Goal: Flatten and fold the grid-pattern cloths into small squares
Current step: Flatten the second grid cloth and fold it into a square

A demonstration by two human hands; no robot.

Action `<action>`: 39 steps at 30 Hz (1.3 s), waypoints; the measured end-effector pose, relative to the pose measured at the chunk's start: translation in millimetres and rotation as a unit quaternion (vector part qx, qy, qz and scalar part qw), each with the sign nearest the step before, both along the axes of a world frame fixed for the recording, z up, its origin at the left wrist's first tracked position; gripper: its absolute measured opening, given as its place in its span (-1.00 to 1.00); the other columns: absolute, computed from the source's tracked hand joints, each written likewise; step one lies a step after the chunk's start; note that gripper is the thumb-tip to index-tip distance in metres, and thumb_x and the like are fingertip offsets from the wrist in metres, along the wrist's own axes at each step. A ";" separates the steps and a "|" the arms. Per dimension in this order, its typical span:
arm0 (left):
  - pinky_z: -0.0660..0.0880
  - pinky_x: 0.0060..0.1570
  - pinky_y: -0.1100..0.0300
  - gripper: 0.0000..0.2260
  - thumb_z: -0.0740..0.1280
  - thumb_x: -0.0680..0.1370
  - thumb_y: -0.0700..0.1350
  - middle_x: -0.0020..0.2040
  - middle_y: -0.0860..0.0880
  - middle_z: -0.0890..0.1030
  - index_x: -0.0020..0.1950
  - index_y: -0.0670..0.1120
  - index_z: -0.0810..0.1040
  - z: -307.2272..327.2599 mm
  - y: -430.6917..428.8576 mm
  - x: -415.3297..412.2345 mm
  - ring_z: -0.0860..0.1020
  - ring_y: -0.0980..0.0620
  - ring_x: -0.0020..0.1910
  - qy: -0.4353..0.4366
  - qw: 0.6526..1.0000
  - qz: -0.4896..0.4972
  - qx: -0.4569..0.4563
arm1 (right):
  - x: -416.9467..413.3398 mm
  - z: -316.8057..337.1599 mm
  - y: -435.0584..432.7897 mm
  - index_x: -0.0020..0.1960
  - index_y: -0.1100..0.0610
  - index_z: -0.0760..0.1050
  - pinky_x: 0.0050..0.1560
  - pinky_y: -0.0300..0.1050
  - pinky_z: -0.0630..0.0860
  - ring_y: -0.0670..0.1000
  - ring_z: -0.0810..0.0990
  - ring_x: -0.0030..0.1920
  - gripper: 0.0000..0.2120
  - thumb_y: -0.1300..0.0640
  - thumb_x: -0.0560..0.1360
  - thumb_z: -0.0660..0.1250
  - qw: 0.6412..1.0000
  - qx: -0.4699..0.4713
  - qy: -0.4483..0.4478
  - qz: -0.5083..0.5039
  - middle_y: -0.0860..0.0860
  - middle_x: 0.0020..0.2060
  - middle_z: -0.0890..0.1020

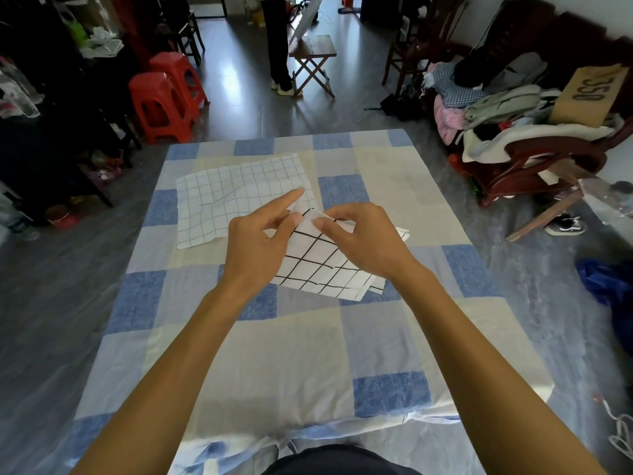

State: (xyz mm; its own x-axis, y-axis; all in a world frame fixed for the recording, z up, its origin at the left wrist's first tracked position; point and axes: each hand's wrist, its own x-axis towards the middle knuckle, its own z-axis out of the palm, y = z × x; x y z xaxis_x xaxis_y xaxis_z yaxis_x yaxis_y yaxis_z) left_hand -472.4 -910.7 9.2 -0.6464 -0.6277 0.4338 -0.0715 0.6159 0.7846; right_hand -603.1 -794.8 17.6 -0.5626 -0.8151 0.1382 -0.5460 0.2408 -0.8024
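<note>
Two forearms (178,365) are stretched out over a blue patchwork sheet (308,354), and the far corner of a black-grid cloth (318,269) is pinched by the left hand (260,241) and by the right hand (359,234), the left forefinger held straight. Two cloths are counted: the black-grid one lies partly folded under both hands, and a blue-grid cloth (233,200) is spread flat just beyond the left hand.
</note>
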 end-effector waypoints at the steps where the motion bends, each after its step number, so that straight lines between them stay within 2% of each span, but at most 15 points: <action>1: 0.41 -0.06 0.53 -0.65 0.33 0.56 -0.14 -0.12 0.22 0.60 0.30 0.14 0.44 0.0 -0.9 0.3 0.56 0.30 -0.08 -0.003 1.000 -0.008 -0.016 | 0.1 -0.2 -0.2 -0.03 0.04 0.65 0.03 -0.29 0.42 -0.19 0.58 -0.05 -0.76 -0.08 0.55 0.29 1.000 0.000 0.001 0.001 -0.17 -0.12 0.66; 3: 0.47 -0.11 0.44 -0.64 0.32 0.57 -0.17 -0.08 0.12 0.64 0.35 0.06 0.43 -1.3 -4.7 1.2 0.57 0.17 -0.11 -0.012 0.995 -0.031 -0.094 | 0.3 -0.8 -1.2 -0.03 0.04 0.66 0.05 -0.29 0.42 -0.18 0.58 -0.04 -0.75 -0.07 0.55 0.28 1.000 0.004 0.005 0.005 -0.16 -0.11 0.67; 5: 0.55 -0.13 0.19 -0.66 0.32 0.58 -0.18 -0.06 -0.03 0.65 0.36 -0.04 0.45 -4.8 -10.3 1.8 0.57 0.07 -0.15 -0.018 0.981 -0.046 -0.185 | -0.2 -0.5 -2.0 -0.01 0.05 0.66 0.07 -0.29 0.42 -0.17 0.58 -0.02 -0.75 -0.06 0.56 0.27 1.000 0.008 0.010 0.010 -0.14 -0.08 0.68; 8: 0.57 -0.20 0.02 -0.68 0.30 0.58 -0.16 -0.04 -0.09 0.62 0.34 -0.10 0.48 -8.4 -15.8 0.6 0.57 -0.01 -0.12 -0.013 0.970 -0.039 -0.241 | -0.1 0.7 -2.9 0.04 0.05 0.65 0.10 -0.28 0.41 -0.16 0.58 0.03 -0.74 -0.07 0.56 0.27 1.000 0.019 0.010 0.012 -0.12 -0.03 0.68; 13: 0.59 -0.10 0.03 -0.76 0.30 0.58 -0.20 0.00 -0.12 0.64 0.25 -0.17 0.55 -7.8 -19.0 1.1 0.60 -0.04 -0.04 0.005 0.966 -0.028 -0.255 | 0.9 1.0 -4.7 0.04 0.03 0.63 0.09 -0.23 0.41 -0.15 0.56 0.02 -0.74 -0.10 0.55 0.26 0.999 0.035 0.012 0.016 -0.14 -0.04 0.67; 18: 0.56 -0.04 0.18 -0.77 0.35 0.55 -0.23 0.00 -0.09 0.65 0.21 -0.14 0.58 -4.6 -22.9 1.4 0.60 0.01 -0.03 0.004 0.967 -0.042 -0.250 | 1.3 3.1 -3.3 0.07 0.02 0.63 -0.02 -0.34 0.35 -0.18 0.53 -0.02 -0.74 -0.10 0.56 0.26 0.999 0.039 0.022 0.021 -0.14 -0.02 0.66; 20: 0.55 -0.02 0.23 -0.78 0.36 0.55 -0.22 0.00 -0.08 0.66 0.19 -0.15 0.59 -4.0 -23.9 1.1 0.60 0.03 -0.04 0.010 0.967 -0.039 -0.250 | 1.1 3.9 -2.6 0.05 0.02 0.63 -0.11 -0.38 0.36 -0.15 0.56 -0.08 -0.74 -0.10 0.56 0.26 0.999 0.037 0.022 0.019 -0.14 -0.07 0.66; 28: 0.58 -0.06 0.08 -0.82 0.33 0.56 -0.20 0.00 -0.09 0.66 0.15 -0.18 0.61 -2.2 -23.2 -0.3 0.61 -0.01 -0.04 0.003 0.968 -0.045 -0.246 | -1.0 2.9 -0.5 -0.02 -0.01 0.62 -0.17 -0.38 0.34 -0.21 0.54 -0.14 -0.76 -0.11 0.57 0.25 0.998 0.039 0.034 0.020 -0.18 -0.18 0.63; 32: 0.58 -0.08 0.07 -0.83 0.32 0.57 -0.19 -0.02 -0.08 0.66 0.12 -0.16 0.61 1.8 -21.5 -0.6 0.61 0.00 -0.07 0.005 0.967 -0.054 -0.248 | 2.0 1.8 -0.8 0.01 0.00 0.61 -0.11 -0.32 0.40 -0.18 0.56 -0.10 -0.78 -0.09 0.56 0.26 0.999 0.026 0.024 0.020 -0.17 -0.14 0.64; 34: 0.57 -0.11 0.05 -0.83 0.32 0.57 -0.20 -0.03 -0.07 0.66 0.12 -0.15 0.62 2.5 -20.1 -1.3 0.61 0.00 -0.08 0.001 0.967 -0.063 -0.249 | 5.4 1.8 -2.5 0.06 0.00 0.61 -0.01 -0.41 0.42 -0.22 0.56 -0.03 -0.80 -0.05 0.55 0.29 1.000 -0.004 0.014 0.026 -0.20 -0.08 0.64; 36: 0.58 -0.12 0.03 -0.83 0.32 0.57 -0.20 -0.03 -0.07 0.66 0.14 -0.15 0.62 3.0 -19.1 -1.8 0.61 -0.01 -0.09 -0.006 0.965 -0.073 -0.253 | 8.0 2.7 -4.9 0.09 0.01 0.61 -0.01 -0.54 0.36 -0.28 0.54 -0.06 -0.81 -0.01 0.54 0.32 0.999 -0.022 0.021 0.028 -0.22 -0.09 0.62; 39: 0.56 -0.06 0.13 -0.76 0.33 0.57 -0.17 -0.04 -0.04 0.64 0.23 -0.11 0.56 5.2 -16.1 0.4 0.58 0.05 -0.10 -0.014 0.975 -0.060 -0.214 | 9.0 2.2 -7.2 0.08 0.08 0.63 -0.05 -0.54 0.35 -0.27 0.54 -0.07 -0.79 0.01 0.54 0.33 0.999 -0.039 0.025 0.006 -0.15 -0.08 0.66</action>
State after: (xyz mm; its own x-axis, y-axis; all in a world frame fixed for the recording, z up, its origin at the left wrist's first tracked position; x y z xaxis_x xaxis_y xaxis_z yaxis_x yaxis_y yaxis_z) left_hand -472.1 -926.8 14.4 -0.7197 -0.3120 0.6202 0.0037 0.8916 0.4529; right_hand -594.0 -802.1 19.8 -0.5437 -0.8071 0.2301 -0.5887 0.1714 -0.7900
